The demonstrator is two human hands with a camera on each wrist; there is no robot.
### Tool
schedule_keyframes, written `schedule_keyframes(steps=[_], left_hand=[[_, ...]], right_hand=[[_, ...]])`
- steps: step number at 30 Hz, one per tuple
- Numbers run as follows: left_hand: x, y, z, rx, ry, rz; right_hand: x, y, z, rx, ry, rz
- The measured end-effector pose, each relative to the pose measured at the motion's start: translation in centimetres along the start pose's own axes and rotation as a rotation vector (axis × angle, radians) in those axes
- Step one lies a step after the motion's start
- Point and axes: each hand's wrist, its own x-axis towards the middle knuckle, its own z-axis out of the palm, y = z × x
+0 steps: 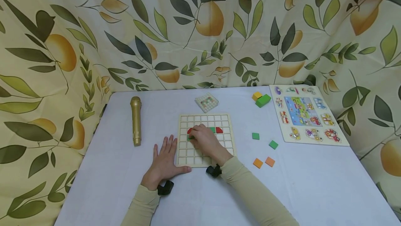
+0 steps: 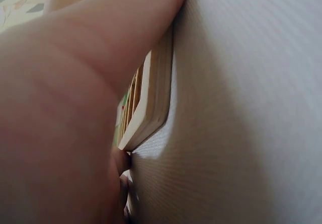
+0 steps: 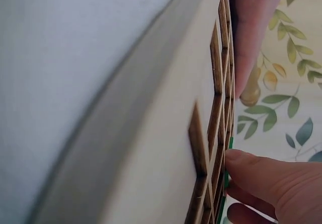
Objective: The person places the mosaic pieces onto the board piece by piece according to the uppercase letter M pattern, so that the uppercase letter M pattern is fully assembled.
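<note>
A wooden grid board (image 1: 206,165) with square cells lies flat in front of me. Over its left half, my right hand (image 1: 205,142) pinches a small green square tile (image 1: 189,138) between thumb and fingers; in the right wrist view the thumb (image 3: 244,158) is against the green piece, right at the grid. Red tiles with a rounded edge (image 1: 219,130) and a green tile (image 1: 213,129) sit in a row of cells, partly hidden by the hand. My left hand (image 1: 164,161) rests on the cloth with fingers spread along the board's left side, thumb by its near-left corner.
Right of the board lie loose green tiles (image 1: 256,136) and orange tiles (image 1: 258,163). Behind it is a small patterned card (image 1: 206,102). Yellow and green blocks (image 1: 263,101) stand near a picture puzzle board (image 1: 313,140). A gold microphone (image 1: 136,121) lies at the left.
</note>
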Motion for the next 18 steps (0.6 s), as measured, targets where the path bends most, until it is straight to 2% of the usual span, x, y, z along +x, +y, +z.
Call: schedule_keyframes(steps=[10,18], left_hand=[[0.0,0.0,0.1,-0.016,0.001,-0.003],[0.0,0.1,-0.1,-0.009,-0.02,-0.019]], right_hand=[[-0.7,0.3,-0.7,0.061,-0.01,-0.016],[-1.8,1.0,-2.1,0.108,-0.032,0.01]])
